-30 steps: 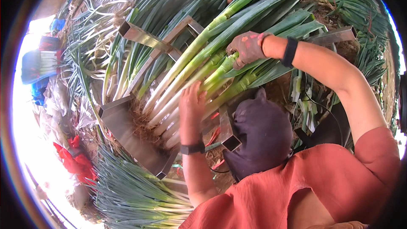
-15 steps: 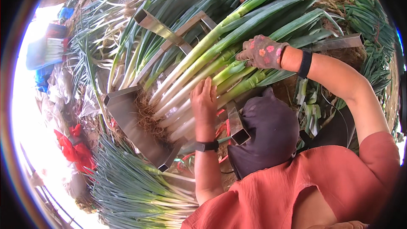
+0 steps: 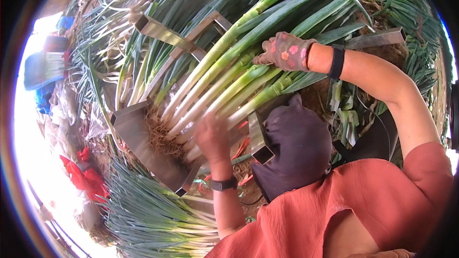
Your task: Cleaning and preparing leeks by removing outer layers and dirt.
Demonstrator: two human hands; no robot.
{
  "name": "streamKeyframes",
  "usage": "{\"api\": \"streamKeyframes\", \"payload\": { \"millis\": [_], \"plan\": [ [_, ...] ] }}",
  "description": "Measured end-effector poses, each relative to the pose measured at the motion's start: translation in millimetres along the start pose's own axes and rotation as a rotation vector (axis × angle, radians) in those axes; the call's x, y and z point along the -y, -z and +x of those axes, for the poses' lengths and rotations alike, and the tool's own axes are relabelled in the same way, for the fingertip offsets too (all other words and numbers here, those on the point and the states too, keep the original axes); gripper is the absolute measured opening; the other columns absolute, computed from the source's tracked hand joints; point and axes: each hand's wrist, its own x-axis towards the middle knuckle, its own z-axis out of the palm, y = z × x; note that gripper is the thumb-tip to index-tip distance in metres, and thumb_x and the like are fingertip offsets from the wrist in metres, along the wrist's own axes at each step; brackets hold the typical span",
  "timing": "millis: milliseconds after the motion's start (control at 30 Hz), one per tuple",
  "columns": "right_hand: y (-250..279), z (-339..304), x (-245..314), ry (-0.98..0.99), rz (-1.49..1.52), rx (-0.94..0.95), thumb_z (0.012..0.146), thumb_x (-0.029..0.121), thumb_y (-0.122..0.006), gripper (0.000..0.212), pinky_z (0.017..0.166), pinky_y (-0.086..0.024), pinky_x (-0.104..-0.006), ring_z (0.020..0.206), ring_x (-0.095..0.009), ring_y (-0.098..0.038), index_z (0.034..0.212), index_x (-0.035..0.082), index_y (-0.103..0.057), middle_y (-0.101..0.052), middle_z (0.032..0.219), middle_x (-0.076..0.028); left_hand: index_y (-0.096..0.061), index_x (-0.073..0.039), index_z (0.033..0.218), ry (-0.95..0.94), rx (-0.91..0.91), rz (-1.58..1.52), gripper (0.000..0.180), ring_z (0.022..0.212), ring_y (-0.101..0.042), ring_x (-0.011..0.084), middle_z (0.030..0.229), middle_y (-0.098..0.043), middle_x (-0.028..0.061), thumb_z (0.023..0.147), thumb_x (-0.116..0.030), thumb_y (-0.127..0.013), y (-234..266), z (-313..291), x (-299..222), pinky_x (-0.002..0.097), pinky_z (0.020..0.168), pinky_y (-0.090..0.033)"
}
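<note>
Several long green onions (image 3: 210, 96) lie aslant in a metal rack, roots at lower left and leaves at upper right. Their tangled roots (image 3: 160, 136) rest against a flat metal end plate (image 3: 150, 148). My right hand (image 3: 286, 51), in a dark floral glove, is closed on the green part of the stalks; its fingertips are partly hidden among them. My bare left hand (image 3: 212, 136) is beside the white lower stalks, smeared by motion, so its fingers cannot be made out. A dark band circles each wrist.
Square metal tubes (image 3: 260, 145) of the rack stick up around the bundle. More green onions are heaped behind, at the right, and in a pile (image 3: 153, 210) at lower left. A dark covered knee (image 3: 301, 138) is close below the rack. Red plastic (image 3: 86, 177) lies at left.
My left hand has slid from the middle of the white stalks down and left toward the root end. My right hand stays on the green part, and the whole view has shifted slightly.
</note>
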Motion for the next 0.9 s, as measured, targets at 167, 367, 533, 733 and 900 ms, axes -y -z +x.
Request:
{"api": "streamKeyframes", "payload": {
  "millis": [167, 367, 533, 733, 900],
  "plan": [
    [14, 1, -13, 0.003, 0.176, -0.017, 0.078, 0.015, -0.061, 0.052, 0.081, -0.049, -0.0402, 0.096, -0.031, -0.060, 0.128, 0.028, -0.054, -0.058, 0.106, -0.013, -0.060, -0.015, 0.115, -0.132, -0.019, 0.024, 0.037, 0.108, -0.054, 0.0238, 0.114, -0.062, 0.0055, 0.081, -0.028, -0.063, -8, 5, -11, 0.0411, 0.091, -0.037],
    [13, 3, -12, -0.009, 0.125, -0.026, 0.080, 0.013, -0.057, 0.053, 0.085, -0.049, -0.0403, 0.097, -0.032, -0.061, 0.130, 0.031, -0.052, -0.058, 0.110, -0.014, -0.059, -0.010, 0.111, -0.021, 0.070, 0.009, 0.040, 0.106, -0.053, 0.0256, 0.106, -0.062, 0.0082, 0.082, -0.036, -0.062, -8, 20, -43, 0.0415, 0.089, -0.036],
    [11, 7, -19, 0.039, 0.181, -0.039, 0.078, 0.012, -0.060, 0.049, 0.081, -0.048, -0.0413, 0.091, -0.033, -0.060, 0.124, 0.028, -0.057, -0.058, 0.099, -0.015, -0.059, -0.010, 0.105, -0.129, 0.053, 0.075, 0.037, 0.100, -0.053, 0.0260, 0.100, -0.062, 0.0078, 0.081, -0.037, -0.063, -13, 22, -22, 0.0403, 0.090, -0.034],
    [5, 7, -9, 0.082, 0.227, 0.004, 0.079, 0.012, -0.056, 0.049, 0.082, -0.047, -0.0418, 0.091, -0.033, -0.061, 0.126, 0.027, -0.057, -0.059, 0.100, -0.014, -0.059, -0.012, 0.102, -0.213, 0.029, 0.172, 0.036, 0.098, -0.052, 0.0235, 0.097, -0.061, 0.0041, 0.082, -0.041, -0.062, -8, 16, -12, 0.0410, 0.095, -0.030],
    [9, 18, -4, 0.105, 0.214, 0.072, 0.080, 0.010, -0.053, 0.052, 0.080, -0.049, -0.0411, 0.092, -0.033, -0.062, 0.129, 0.026, -0.054, -0.059, 0.105, -0.014, -0.060, -0.012, 0.102, -0.229, -0.002, 0.200, 0.035, 0.100, -0.052, 0.0237, 0.096, -0.062, 0.0036, 0.082, -0.041, -0.062, -6, 15, -8, 0.0423, 0.099, -0.029]
  ]
}}
